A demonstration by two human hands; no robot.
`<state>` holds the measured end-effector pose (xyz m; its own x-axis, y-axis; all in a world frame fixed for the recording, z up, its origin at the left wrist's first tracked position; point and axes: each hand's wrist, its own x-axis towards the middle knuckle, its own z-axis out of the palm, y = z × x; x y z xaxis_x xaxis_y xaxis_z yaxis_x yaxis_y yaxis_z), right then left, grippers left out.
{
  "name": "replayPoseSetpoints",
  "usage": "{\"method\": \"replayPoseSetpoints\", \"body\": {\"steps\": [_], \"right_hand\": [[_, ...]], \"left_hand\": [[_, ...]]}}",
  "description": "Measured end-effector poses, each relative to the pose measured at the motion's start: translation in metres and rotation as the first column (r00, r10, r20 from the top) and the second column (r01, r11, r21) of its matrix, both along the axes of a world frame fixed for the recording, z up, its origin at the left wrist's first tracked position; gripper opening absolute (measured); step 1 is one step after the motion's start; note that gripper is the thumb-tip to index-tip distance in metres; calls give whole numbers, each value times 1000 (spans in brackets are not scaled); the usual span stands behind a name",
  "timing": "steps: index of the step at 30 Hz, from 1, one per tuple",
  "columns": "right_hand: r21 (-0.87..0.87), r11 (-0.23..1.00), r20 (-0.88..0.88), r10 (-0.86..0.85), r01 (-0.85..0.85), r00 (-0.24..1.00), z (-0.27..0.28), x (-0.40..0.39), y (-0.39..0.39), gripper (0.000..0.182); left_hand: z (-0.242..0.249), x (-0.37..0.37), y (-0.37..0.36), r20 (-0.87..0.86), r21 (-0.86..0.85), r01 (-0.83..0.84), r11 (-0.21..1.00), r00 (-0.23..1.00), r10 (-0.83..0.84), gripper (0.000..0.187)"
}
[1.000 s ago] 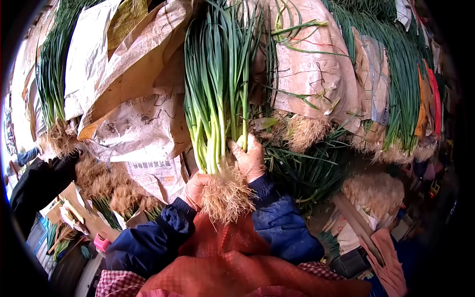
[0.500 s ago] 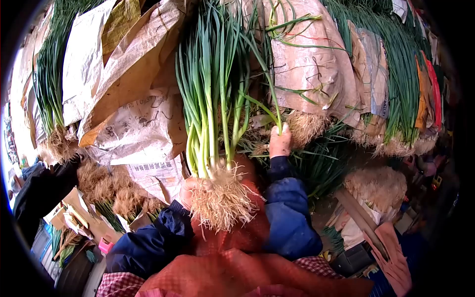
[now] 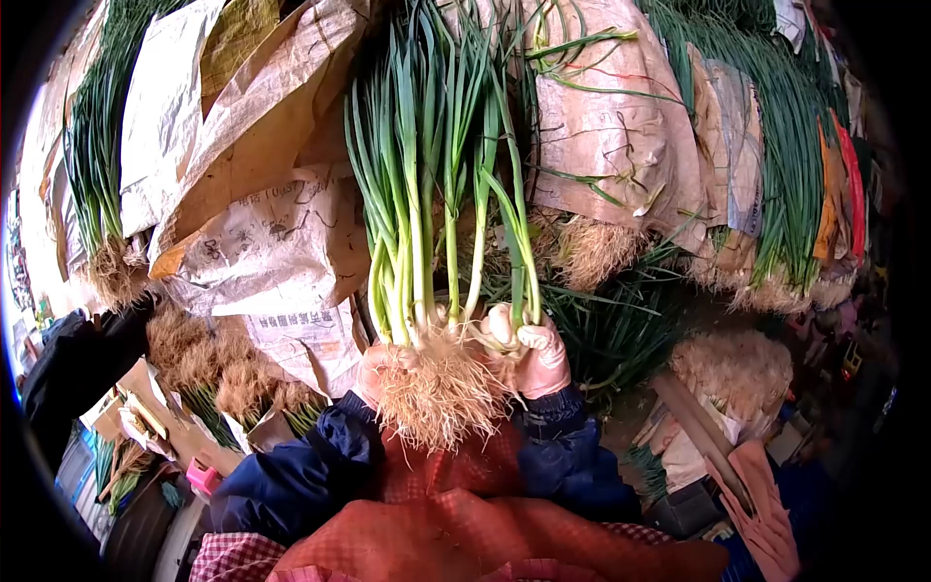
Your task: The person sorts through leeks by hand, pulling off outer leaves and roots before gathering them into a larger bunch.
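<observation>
My left hand (image 3: 386, 371) is closed round the root end of a bunch of green onions (image 3: 417, 223), with long green leaves pointing away from me. Their pale, tangled roots (image 3: 441, 388) hang toward my apron and partly cover that hand. My right hand (image 3: 540, 361), fingers curled, grips the base of a few more green onion stalks (image 3: 524, 262) at the right side of the bunch. The roots of those stalks lie against the bunch's roots. Both hands are close together in front of my chest.
Pale woven sacks (image 3: 272, 223) cover heaps ahead. Stacked green onions (image 3: 790, 175) stand at the right, with another bundle (image 3: 92, 184) at the left. Loose green leaves (image 3: 630, 320) lie beyond my right hand. A wooden bar (image 3: 698, 427) and a pink glove (image 3: 761, 504) are at lower right.
My right hand has come down and inward with its stalks, from beyond the bunch to beside its root end. My left hand keeps its hold in nearly the same place.
</observation>
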<state>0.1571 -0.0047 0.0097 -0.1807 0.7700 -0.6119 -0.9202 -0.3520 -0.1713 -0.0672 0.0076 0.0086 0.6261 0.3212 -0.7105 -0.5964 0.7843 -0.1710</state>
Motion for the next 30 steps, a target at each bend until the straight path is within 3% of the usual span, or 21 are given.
{"method": "replayPoseSetpoints", "body": {"steps": [3,4,6,8,9,10,12,14,16,18,20,22,23,24,26,27,30], "right_hand": [[210,978,-97,0,20,995,28,9,16,16],[195,941,-384,-187,277,904,34,3,14,12],[195,911,-525,-216,364,823,44,34,11,9],[16,920,-265,-374,392,889,50,52,9,8],[62,958,-296,-250,279,922,31,68,-6,12],[122,954,-318,-224,274,921,30,67,-7,27],[66,995,-236,-60,78,970,24,53,-4,38],[7,970,-27,244,-244,969,20,16,20,42],[88,970,72,223,-228,972,-18,3,36,46],[-50,945,400,315,-322,861,-43,2,75,26],[-210,945,736,322,-251,595,-64,-15,93,19],[-148,973,713,228,-176,662,-60,-2,105,16],[-106,952,701,276,-286,658,-51,23,112,27],[25,977,650,146,-213,746,-46,45,123,35],[107,994,589,-46,-21,807,-20,104,151,35],[163,985,579,-144,59,803,-14,137,159,34],[392,920,617,-273,12,738,35,199,140,33]], "left_hand": [[1,1,1,-3,-3,-3,1000,1000,3,29],[2,1,1,-6,0,-4,1000,1000,4,29],[3,2,1,-17,0,-6,1000,1000,6,29],[5,4,3,-26,-6,2,1000,1000,-2,29],[6,5,4,-33,-4,6,1000,999,-7,29],[8,5,4,-38,-3,10,1000,999,-10,29],[5,4,2,-56,-1,12,1000,998,-12,29],[2,1,1,-57,-9,30,1000,998,-31,30],[4,-4,-3,-83,-3,46,999,995,-46,30],[10,-13,-10,-126,-6,63,998,990,-63,30],[17,-26,-19,-166,-12,82,997,983,-83,30],[21,-39,-24,-198,-7,86,996,976,-86,30],[24,-46,-27,-209,-13,82,997,975,-83,30],[27,-54,-29,-229,-11,76,997,970,-77,30],[29,-64,-33,-255,0,77,997,964,-74,30],[30,-69,-34,-265,4,76,997,962,-72,30],[36,-81,-36,-296,18,75,997,953,-66,31]]}}
